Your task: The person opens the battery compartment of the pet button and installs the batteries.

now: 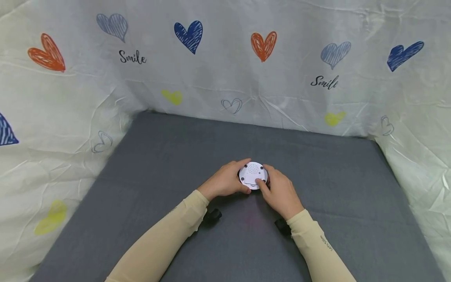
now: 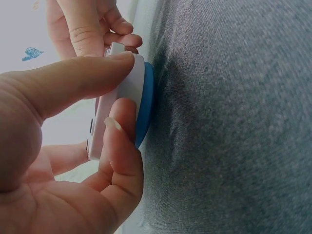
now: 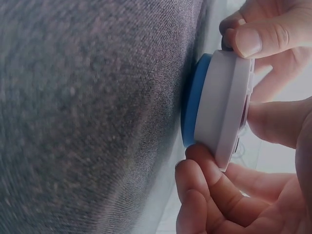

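Observation:
A round white sound button point(image 1: 252, 171) with a blue domed top is held upside down close over the grey cloth. Its underside shows a cluster of speaker holes, dark round feet and a battery cover. From the left, my left hand point(image 1: 229, 178) grips its rim between thumb and fingers. My right hand point(image 1: 282, 192) holds the opposite side, fingers curled at the rim, with the thumb point(image 3: 278, 122) pressed on the underside by the battery cover. In the right wrist view the blue dome point(image 3: 196, 102) faces down toward the cloth.
Grey cloth point(image 1: 183, 152) covers the table. White sheets point(image 1: 218, 74) printed with hearts and "Smile" hang behind it and at both sides. Black wrist-worn pieces point(image 1: 212, 216) sit under my wrists, just above the cloth.

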`<state>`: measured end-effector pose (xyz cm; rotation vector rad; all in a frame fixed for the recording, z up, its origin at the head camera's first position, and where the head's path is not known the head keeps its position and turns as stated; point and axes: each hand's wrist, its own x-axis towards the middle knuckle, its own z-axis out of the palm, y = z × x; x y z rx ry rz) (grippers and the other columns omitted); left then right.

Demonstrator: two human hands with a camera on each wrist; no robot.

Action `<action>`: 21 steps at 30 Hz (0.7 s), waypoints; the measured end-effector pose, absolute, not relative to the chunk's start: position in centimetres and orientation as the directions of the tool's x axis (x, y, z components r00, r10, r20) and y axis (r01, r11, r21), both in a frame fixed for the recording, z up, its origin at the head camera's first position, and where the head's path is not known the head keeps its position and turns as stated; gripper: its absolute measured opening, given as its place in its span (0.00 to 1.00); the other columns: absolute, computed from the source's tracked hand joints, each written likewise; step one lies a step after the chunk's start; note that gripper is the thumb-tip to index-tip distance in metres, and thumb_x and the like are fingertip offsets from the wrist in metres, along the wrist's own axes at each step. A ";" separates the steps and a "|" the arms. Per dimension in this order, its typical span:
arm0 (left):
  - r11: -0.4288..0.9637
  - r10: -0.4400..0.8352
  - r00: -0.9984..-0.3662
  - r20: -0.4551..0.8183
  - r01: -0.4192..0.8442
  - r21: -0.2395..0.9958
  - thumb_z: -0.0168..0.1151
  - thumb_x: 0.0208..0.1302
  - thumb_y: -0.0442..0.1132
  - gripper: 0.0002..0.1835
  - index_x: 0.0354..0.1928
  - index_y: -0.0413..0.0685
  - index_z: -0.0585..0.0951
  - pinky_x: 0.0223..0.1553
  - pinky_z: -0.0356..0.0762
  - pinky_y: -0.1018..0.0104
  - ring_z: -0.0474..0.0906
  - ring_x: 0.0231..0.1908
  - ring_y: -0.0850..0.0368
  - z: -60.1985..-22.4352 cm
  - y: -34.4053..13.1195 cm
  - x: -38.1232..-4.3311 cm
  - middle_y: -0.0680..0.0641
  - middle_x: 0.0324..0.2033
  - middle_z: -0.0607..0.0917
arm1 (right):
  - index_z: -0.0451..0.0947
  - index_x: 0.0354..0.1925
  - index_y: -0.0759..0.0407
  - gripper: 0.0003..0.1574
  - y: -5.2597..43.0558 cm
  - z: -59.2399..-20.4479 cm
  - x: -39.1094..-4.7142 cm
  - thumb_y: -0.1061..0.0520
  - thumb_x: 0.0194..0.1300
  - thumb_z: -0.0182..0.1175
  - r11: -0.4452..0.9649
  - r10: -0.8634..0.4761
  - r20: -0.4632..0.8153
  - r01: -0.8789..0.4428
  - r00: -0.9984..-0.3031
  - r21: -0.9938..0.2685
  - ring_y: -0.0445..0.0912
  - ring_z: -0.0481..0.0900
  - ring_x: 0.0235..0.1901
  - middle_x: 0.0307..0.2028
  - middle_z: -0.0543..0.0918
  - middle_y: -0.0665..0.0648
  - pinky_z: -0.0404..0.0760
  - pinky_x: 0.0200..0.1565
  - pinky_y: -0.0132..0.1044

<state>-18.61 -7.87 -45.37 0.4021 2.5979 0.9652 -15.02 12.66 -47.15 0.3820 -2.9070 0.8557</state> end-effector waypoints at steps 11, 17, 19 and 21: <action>0.734 0.380 -0.901 -0.210 0.156 0.661 0.86 0.57 0.44 0.56 0.85 0.55 0.64 0.61 0.77 0.49 0.79 0.60 0.46 -45.5 -7.9 -18.7 0.38 0.70 0.78 | 0.74 0.74 0.65 0.37 12.5 -46.8 -15.1 0.48 0.77 0.68 0.817 -0.203 0.095 -0.222 -0.974 -0.531 0.51 0.82 0.42 0.48 0.87 0.62 0.82 0.48 0.50; 0.737 0.379 -0.903 -0.203 0.162 0.656 0.86 0.57 0.44 0.56 0.85 0.54 0.64 0.60 0.77 0.50 0.79 0.59 0.46 -45.5 -7.9 -18.6 0.38 0.70 0.79 | 0.74 0.74 0.65 0.37 12.6 -46.7 -15.2 0.48 0.77 0.68 0.819 -0.206 0.093 -0.224 -0.974 -0.529 0.50 0.81 0.39 0.42 0.86 0.59 0.81 0.46 0.49; 0.737 0.381 -0.902 -0.202 0.164 0.656 0.86 0.57 0.44 0.56 0.85 0.54 0.64 0.60 0.77 0.50 0.79 0.59 0.46 -45.5 -7.8 -18.6 0.38 0.70 0.79 | 0.74 0.74 0.65 0.37 12.6 -46.7 -15.1 0.48 0.77 0.68 0.818 -0.205 0.095 -0.224 -0.974 -0.530 0.50 0.80 0.39 0.41 0.85 0.59 0.81 0.45 0.48; 0.735 0.381 -0.902 -0.202 0.163 0.658 0.86 0.57 0.44 0.56 0.85 0.54 0.64 0.60 0.77 0.50 0.79 0.59 0.46 -45.5 -7.8 -18.6 0.38 0.70 0.79 | 0.74 0.73 0.65 0.37 12.6 -46.7 -15.1 0.48 0.77 0.69 0.818 -0.205 0.102 -0.228 -0.973 -0.528 0.49 0.80 0.38 0.40 0.85 0.58 0.80 0.44 0.48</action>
